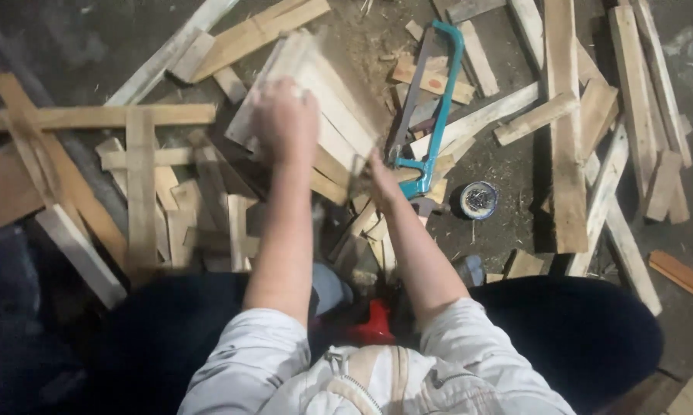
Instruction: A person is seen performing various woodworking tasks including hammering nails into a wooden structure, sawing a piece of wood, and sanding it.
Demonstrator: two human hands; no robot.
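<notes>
Littered floor crowds both hands: left hand (286, 119) grips wood panel (327, 100), right hand's (378, 180) grasp unclear.

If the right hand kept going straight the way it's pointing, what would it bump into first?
Probably the teal hacksaw: the right hand points up and right toward its handle, close by. Depth is unclear and the hand is blurred.

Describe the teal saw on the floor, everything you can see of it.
The saw is a hacksaw with a teal metal bow frame and a thin grey blade along its left side. It lies flat on wood scraps and dirt, its far end toward the top of the view and its handle end nearest the right hand, close to it; contact is unclear. A small round tin sits just right of the handle.
</notes>
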